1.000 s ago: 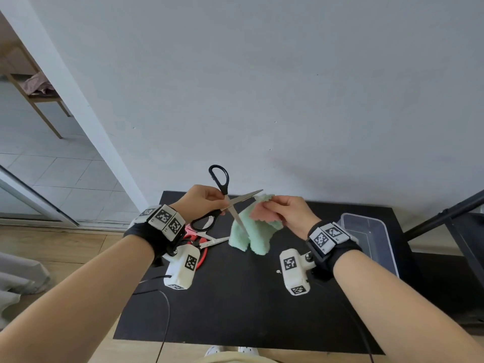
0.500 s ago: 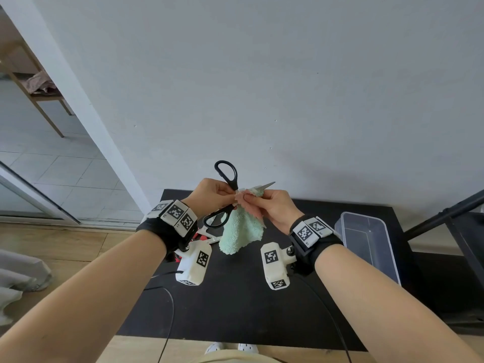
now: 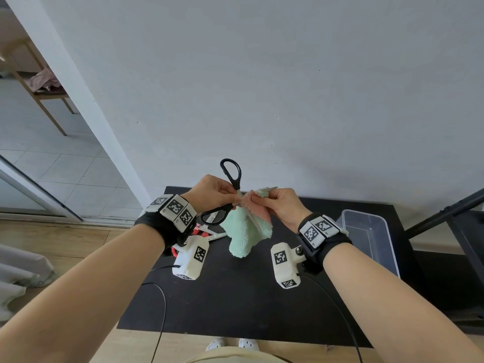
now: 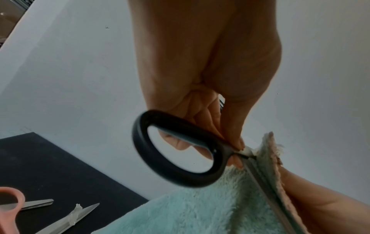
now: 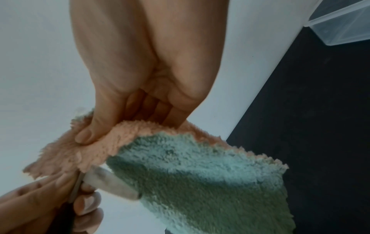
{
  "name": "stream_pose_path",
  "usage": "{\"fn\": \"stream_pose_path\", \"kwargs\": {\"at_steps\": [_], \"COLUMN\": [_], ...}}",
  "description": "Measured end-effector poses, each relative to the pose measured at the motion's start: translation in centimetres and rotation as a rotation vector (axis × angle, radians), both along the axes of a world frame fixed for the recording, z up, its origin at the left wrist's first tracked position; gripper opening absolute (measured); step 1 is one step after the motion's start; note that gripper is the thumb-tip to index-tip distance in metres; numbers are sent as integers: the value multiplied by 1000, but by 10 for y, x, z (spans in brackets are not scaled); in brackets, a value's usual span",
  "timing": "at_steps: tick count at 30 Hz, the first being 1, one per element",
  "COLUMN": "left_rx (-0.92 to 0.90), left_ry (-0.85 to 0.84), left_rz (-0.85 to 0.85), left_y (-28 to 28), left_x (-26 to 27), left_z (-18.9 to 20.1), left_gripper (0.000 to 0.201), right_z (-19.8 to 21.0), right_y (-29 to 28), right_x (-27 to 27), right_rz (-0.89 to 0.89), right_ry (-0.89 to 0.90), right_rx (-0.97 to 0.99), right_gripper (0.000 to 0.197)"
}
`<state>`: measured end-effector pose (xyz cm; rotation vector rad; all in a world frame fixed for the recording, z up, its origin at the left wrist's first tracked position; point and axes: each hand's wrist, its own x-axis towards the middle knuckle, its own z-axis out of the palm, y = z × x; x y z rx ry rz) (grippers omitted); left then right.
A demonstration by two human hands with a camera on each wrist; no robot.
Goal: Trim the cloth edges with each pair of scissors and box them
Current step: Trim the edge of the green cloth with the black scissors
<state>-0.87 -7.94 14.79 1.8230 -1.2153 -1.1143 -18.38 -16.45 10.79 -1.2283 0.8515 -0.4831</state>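
Note:
My left hand (image 3: 234, 198) grips the black-handled scissors (image 3: 231, 172) close to the pivot, and both handle loops are free of fingers. The blades stand apart, one tip pointing right past the cloth and the other running down across it. The green-and-pink fluffy cloth (image 3: 243, 233) hangs above the black table, its top edge between the blades. My right hand (image 3: 258, 199) pinches the pink edge beside the scissors. In the left wrist view the lower handle loop (image 4: 140, 152) sits next to the cloth (image 4: 200, 213). In the right wrist view my thumb (image 5: 88, 134) presses the pink fold (image 5: 128, 139).
A clear plastic box (image 3: 385, 247) stands on the right of the black table (image 3: 235, 305). Two more pairs of scissors lie at the left: one pink-handled (image 4: 12, 199), one with taped blades (image 4: 72, 219). A grey wall is close behind. A black stand (image 3: 450, 213) rises at the right.
My hands have come together and risen slightly. The open scissors moved right onto the cloth's top edge, and my right hand shifted left with the cloth.

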Motion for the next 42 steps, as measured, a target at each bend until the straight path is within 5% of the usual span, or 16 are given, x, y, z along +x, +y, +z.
{"fn": "stream_pose_path", "kwargs": {"at_steps": [11, 20, 42], "left_rx": [69, 54, -45], "left_ry": [61, 41, 5], "left_rz": [0, 85, 90], "left_y": [6, 18, 1], "left_x": [-3, 15, -9], "left_z": [-9, -13, -1], "left_gripper": [14, 5, 4], "right_z": [0, 2, 5], "right_y": [-2, -21, 10], "right_x": [-18, -49, 2], "right_rz": [182, -52, -92], "right_ry": [64, -46, -101], "right_rx": [-137, 24, 80], "right_gripper": [13, 12, 15]}}
